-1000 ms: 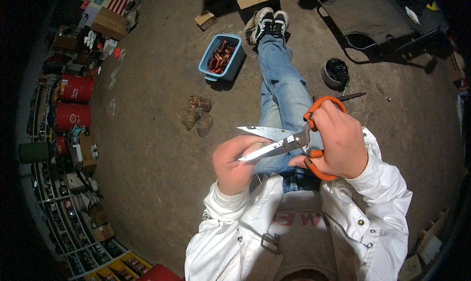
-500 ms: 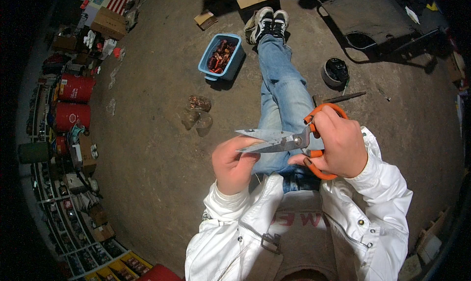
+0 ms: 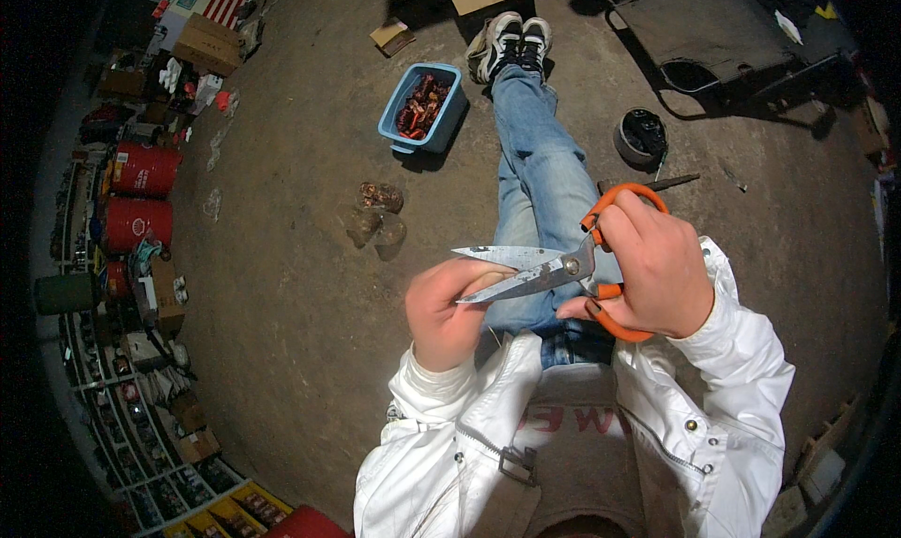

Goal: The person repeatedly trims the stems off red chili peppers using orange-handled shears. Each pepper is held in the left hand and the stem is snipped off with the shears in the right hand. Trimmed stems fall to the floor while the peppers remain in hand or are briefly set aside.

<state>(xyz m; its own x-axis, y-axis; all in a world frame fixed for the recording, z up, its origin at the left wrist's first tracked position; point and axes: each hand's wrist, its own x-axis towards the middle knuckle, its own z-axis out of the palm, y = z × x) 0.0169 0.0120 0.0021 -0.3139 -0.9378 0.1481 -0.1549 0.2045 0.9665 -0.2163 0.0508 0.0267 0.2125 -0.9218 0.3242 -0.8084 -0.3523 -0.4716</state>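
Observation:
A pair of large scissors (image 3: 571,267) with orange handles and worn metal blades is held in my right hand (image 3: 659,268), whose fingers are wrapped round the handle loops. The blades stand apart, tips pointing left. My left hand (image 3: 447,305) is closed beside the tips, thumb stretched between the two blades. Whatever its fingers pinch, if anything, is hidden behind the lower blade. Both hands are above my lap, over my jeans (image 3: 540,162).
A blue plastic tub (image 3: 384,117) of reddish-brown scraps stands ahead-left on the concrete floor. Nearer lie bagged bits (image 3: 380,198). To the right are a bucket of black material (image 3: 643,136), a dark rod (image 3: 671,185) and a metal-framed chair (image 3: 699,31). Red drums (image 3: 141,221) and shelving line the left.
The scissor blades have spread a little wider, the lower tip dropping slightly. My right hand has shifted slightly right. My left hand has barely moved.

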